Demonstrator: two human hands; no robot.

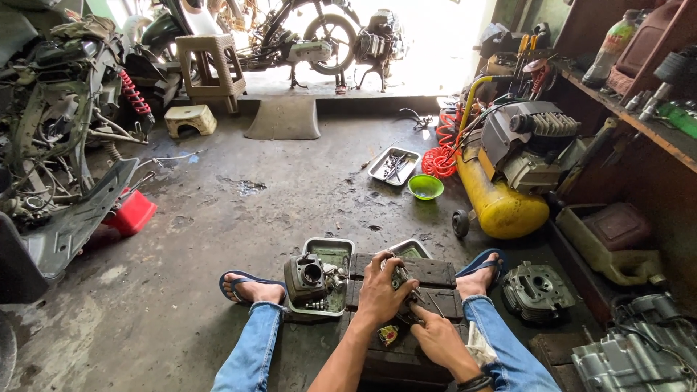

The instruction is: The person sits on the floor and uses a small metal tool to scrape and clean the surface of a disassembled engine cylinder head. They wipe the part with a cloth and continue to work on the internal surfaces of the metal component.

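Engine part, clamped in your left hand, may slip off the dark block's edge; your right hand presses flat, fingers together.

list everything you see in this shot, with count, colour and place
small metal part: one, grey, held in the left hand over the dark wooden blocks
wooden blocks: several, dark, between the legs
engine cylinder: one, grey, in the metal tray by the left foot
metal tray: one, silver, left of the blocks
cylinder head: one, grey, floor right of the right foot
air compressor: one, yellow tank, right side
bowl: one, green, mid floor
tool tray: one, silver, beside the bowl
stools: two, beige, top left
container: one, red, left
left hand: gripping the part
right hand: resting on the blocks
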